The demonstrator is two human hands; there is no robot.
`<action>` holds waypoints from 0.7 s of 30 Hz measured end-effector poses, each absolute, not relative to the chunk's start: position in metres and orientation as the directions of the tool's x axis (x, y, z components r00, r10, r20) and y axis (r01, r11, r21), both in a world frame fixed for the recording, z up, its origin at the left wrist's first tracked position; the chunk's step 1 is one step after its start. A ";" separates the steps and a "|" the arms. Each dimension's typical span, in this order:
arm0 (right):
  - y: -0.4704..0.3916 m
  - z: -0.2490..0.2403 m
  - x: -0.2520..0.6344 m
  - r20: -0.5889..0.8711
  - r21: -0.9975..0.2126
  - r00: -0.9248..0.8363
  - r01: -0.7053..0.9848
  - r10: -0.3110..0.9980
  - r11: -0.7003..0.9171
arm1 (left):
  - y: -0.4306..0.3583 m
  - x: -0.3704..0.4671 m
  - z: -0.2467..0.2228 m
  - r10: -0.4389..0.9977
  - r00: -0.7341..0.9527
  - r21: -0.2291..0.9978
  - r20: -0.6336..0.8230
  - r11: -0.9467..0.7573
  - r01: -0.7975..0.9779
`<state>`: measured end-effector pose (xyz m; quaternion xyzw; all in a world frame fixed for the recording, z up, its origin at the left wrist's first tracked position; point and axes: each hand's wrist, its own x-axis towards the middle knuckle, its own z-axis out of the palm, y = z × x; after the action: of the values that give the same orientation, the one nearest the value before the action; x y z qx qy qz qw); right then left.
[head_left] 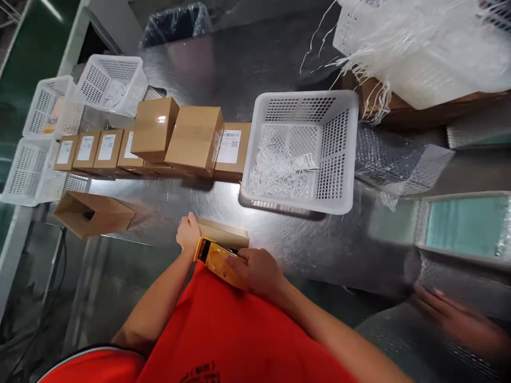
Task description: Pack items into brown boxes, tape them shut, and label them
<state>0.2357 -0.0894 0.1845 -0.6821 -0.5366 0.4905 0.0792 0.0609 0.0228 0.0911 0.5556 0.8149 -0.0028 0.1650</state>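
My right hand [255, 271] grips a yellow hand-held device [213, 258] with a dark front end, held close to my red shirt. My left hand [187, 231] rests on the near end of a small brown cardboard box [225, 234] lying on the steel table [223, 69]. The device's front end sits just above that box. Whether the left hand's fingers are closed around the box is hidden.
A row of labelled cardboard boxes [229, 149] runs across the table, two more boxes [195, 138] stacked on top. An open box [91, 213] lies at left. A white basket [303, 149] holds white strips. Several baskets [109, 82] stand far left. Another person's hand [451, 316] touches bubble wrap at right.
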 end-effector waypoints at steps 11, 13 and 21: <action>-0.150 0.151 0.316 -0.663 -0.639 0.042 0.488 0.747 -0.595 | 0.025 0.074 0.093 0.930 -0.303 0.100 -0.210 0.329 0.939; -0.160 0.138 0.329 -0.640 -0.685 0.031 0.431 0.768 -0.588 | 0.025 0.072 0.091 0.929 -0.306 0.089 -0.206 0.330 0.940; -0.167 0.113 0.334 -0.555 -0.760 0.006 0.403 0.832 -0.510 | 0.013 0.081 0.101 0.998 -0.061 0.096 -0.014 0.062 0.993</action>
<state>0.3344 -0.1670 0.1132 -0.6808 -0.4535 0.5397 0.1987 0.0811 0.0126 0.1010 0.6840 0.7279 0.0302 0.0380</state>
